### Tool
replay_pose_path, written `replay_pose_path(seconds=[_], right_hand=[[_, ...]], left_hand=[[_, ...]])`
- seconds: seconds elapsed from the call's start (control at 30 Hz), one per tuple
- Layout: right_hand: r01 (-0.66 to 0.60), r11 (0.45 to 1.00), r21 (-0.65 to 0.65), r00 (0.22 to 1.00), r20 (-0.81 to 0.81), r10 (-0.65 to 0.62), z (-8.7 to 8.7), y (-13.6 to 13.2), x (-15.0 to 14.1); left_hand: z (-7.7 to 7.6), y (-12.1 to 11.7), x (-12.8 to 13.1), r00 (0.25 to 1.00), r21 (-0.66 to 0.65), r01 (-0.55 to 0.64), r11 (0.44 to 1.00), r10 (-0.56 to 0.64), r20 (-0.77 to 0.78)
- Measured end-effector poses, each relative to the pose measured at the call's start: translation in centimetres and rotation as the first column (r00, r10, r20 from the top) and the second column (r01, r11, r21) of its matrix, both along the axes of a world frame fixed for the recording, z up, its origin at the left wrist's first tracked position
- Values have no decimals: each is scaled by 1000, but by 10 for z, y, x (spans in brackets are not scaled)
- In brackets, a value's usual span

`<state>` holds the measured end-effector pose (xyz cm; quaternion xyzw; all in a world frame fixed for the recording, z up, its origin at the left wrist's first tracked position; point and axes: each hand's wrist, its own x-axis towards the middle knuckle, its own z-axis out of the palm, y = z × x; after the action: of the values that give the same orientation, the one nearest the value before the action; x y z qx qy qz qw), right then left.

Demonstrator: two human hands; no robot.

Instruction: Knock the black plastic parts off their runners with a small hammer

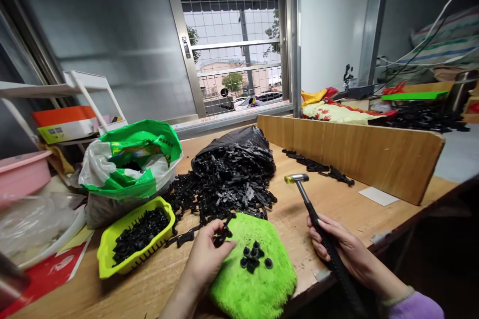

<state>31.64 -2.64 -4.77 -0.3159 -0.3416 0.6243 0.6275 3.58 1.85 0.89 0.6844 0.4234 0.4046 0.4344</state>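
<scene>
My right hand (pixel 339 244) is closed around the black handle of a small hammer (pixel 301 187), whose head has a yellowish face and points up and left above the table. In my left hand (pixel 207 254), thumb and fingers pinch a small black plastic part (pixel 223 233) at the left edge of a fluffy lime-green pad (pixel 258 289). On the pad lie several round black caps (pixel 268 262), close together, with the one at the right a little apart. Beyond the pad, a heap of black plastic parts (pixel 232 199) spills from a black plastic bag (pixel 247 142).
A yellow basket (pixel 168 204) of small black pieces stands left, before a green and white sack (pixel 127 184). Along the right runs a wooden board (pixel 352 147), with black strips (pixel 318 165) and a white card (pixel 378 196) beside it. The table's front edge passes under my right forearm.
</scene>
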Motion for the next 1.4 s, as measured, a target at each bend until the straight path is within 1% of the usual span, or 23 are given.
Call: replay_pose_path(seconds=[0.07,0.13,0.2,0.27,0.37,0.5,0.57,0.6,0.67,0.73,0.8,0.87,0.97,1.0,1.03,1.07,1.13,1.2,1.23,1.3,1.4], right_hand=[[1,1000,-3,1000,-1,-1,0,0,0],[1,1000,-5,1000,-1,-1,1,-1,-1],[0,1000,-9,1000,0,0,0,-1,-1],[0,1000,-15,1000,2,0,0,-1,0],[2,1000,-17,1000,6,-2,0,-1,0],[-4,1000,-15,1000,-4,4,-1,0,1],[-10,1000,-13,1000,-10,10,-1,0,1],[-14,1000,-12,1000,-12,14,0,0,2],[-24,1000,-10,1000,-12,24,0,0,2],[-37,999,-7,999,-13,37,1,0,2],[-46,999,-5,999,-13,46,1,0,2],[-48,999,-2,999,-13,48,1,0,2],[-42,999,-3,999,-12,42,0,0,3],[-42,999,-6,999,-11,42,0,0,3],[-42,999,-9,999,-10,42,-1,0,3],[-43,999,-10,999,-8,43,-1,-1,3],[-39,999,-10,999,-4,39,-3,-1,3],[-26,1000,-4,1000,2,26,-5,-1,3],[-19,1000,0,1000,6,19,-6,-1,3],[-10,1000,4,1000,18,10,-7,-1,2],[-2,1000,3,999,43,2,-8,0,3]], left_hand=[[0,5,4,992,5,55,998,-54,-118],[-2,8,9,968,5,81,997,-77,-239],[-3,10,14,934,27,81,996,-67,-351],[-6,12,16,909,58,80,995,-49,-413],[-8,16,13,917,99,57,993,-13,-399],[-6,19,5,923,85,36,996,-1,-385],[-4,15,2,942,85,26,996,4,-336],[-4,12,1,954,78,29,997,-4,-300],[-4,5,0,960,34,79,996,-66,-271],[-6,-1,0,930,3,139,990,-130,-343],[-8,-5,0,894,25,159,987,-133,-427],[-9,-6,-2,880,58,138,989,-96,-465],[-8,-4,-9,873,51,73,996,-39,-486],[-8,-3,-12,880,33,52,998,-30,-475],[-7,-3,-15,902,5,42,999,-36,-430],[-6,-3,-18,937,-33,42,999,-50,-345],[-6,-3,-23,994,-132,54,990,-66,-90],[-6,-2,-26,990,-237,17,971,16,138],[-7,-1,-28,975,-289,-14,957,77,208],[-8,1,-29,947,-373,-45,927,158,278],[-9,8,-27,936,-434,-3,901,156,316]])
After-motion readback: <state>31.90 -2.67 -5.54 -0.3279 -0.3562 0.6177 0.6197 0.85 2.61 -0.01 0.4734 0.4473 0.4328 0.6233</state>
